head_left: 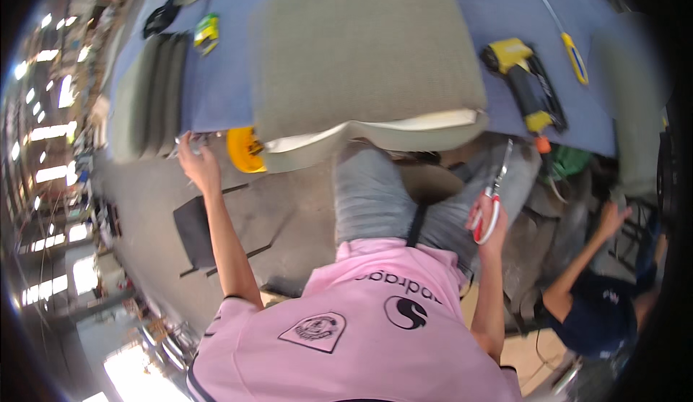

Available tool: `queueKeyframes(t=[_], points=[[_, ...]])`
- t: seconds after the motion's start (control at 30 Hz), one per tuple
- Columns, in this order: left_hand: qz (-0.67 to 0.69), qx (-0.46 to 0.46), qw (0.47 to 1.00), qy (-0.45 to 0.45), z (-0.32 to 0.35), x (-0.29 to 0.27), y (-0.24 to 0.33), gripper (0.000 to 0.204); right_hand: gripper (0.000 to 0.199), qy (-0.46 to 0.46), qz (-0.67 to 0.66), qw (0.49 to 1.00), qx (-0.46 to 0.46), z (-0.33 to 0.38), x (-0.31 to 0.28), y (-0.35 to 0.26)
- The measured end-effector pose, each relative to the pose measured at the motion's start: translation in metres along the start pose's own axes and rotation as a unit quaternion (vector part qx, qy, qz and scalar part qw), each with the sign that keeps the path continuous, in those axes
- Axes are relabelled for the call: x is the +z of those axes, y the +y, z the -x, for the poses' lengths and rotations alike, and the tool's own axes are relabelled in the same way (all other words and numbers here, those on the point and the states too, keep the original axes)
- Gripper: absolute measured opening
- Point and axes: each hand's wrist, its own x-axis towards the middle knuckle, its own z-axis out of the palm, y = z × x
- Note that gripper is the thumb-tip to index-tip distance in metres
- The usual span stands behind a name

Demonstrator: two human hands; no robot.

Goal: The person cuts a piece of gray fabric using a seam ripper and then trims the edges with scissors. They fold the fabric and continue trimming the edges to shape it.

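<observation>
Pink shirt cloth (404, 337) is lying nearest; near the grey fabric cushion (368, 59), the right hand (497, 232) is clasping red-and-white-handled steel scissors (497, 187), the left hand (200, 163) (grip unclear) hovering apart; trimming is seemingly awaiting raised blades.

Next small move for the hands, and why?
Probably bring the left hand across to steady the grey upholstered piece: its front edge shows an exposed white strip, the right hand holds scissors below it, and the left is off to one side, near the blue table's edge.
</observation>
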Motion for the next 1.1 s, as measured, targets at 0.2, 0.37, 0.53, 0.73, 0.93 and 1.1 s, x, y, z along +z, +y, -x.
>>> queueKeyframes(t=[0.2,0.37,0.53,0.73,0.93,1.1], points=[[0.365,0.216,0.881,-0.210,0.065,0.003,0.292,0.026,0.028,0.034,0.017,0.998,-0.045,0.007,0.018,-0.018],[0.213,0.429,0.806,-0.347,0.113,0.029,0.443,0.037,0.028,0.040,-0.007,0.997,-0.072,0.014,0.016,-0.015],[0.153,0.452,0.804,-0.355,0.096,0.035,0.460,0.035,0.029,0.025,-0.039,0.997,-0.062,0.020,0.005,-0.016],[0.103,0.457,0.745,-0.474,0.096,-0.021,0.414,0.047,0.030,-0.004,-0.023,0.999,-0.046,0.014,0.006,-0.027],[0.214,0.388,0.767,-0.465,0.095,-0.024,0.432,0.030,0.028,-0.041,0.022,0.998,-0.041,0.008,0.000,-0.031],[0.190,0.437,0.787,-0.391,0.112,0.028,0.452,0.028,0.026,-0.055,0.003,0.997,-0.056,0.007,0.001,-0.029]])
